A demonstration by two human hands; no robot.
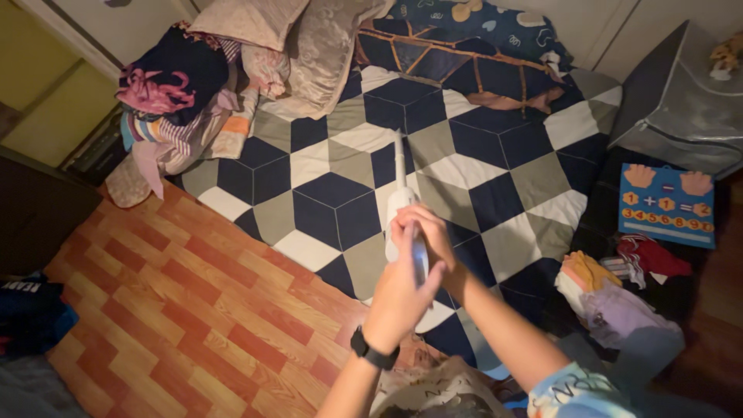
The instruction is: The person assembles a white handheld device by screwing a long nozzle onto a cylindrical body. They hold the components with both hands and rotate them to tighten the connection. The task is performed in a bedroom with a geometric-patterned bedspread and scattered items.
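Here, seen from above: both hands meet over the near edge of a bed sheet (472, 155) patterned in navy, grey and white cubes. The left hand (398, 286), with a black wristband (373, 350) on its wrist, is curled shut around the lower part of a slim white wand-like tool (400, 182), whose narrow end points away across the sheet towards the pillows. The right hand (433, 236) is closed over the tool's thicker body just above the left, fingers wrapped; the two hands touch. Exact kind of tool cannot be told; part of it is blurred. A heap of folded clothes (182, 101) lies at the far left corner of the bed, beside two beige pillows (298, 46). A dark quilt (464, 46) is bunched at the head. On the right, a blue counting board (667, 205) with orange hands sits near loose garments (619, 294). Reddish wood-pattern floor (178, 310) on the left.
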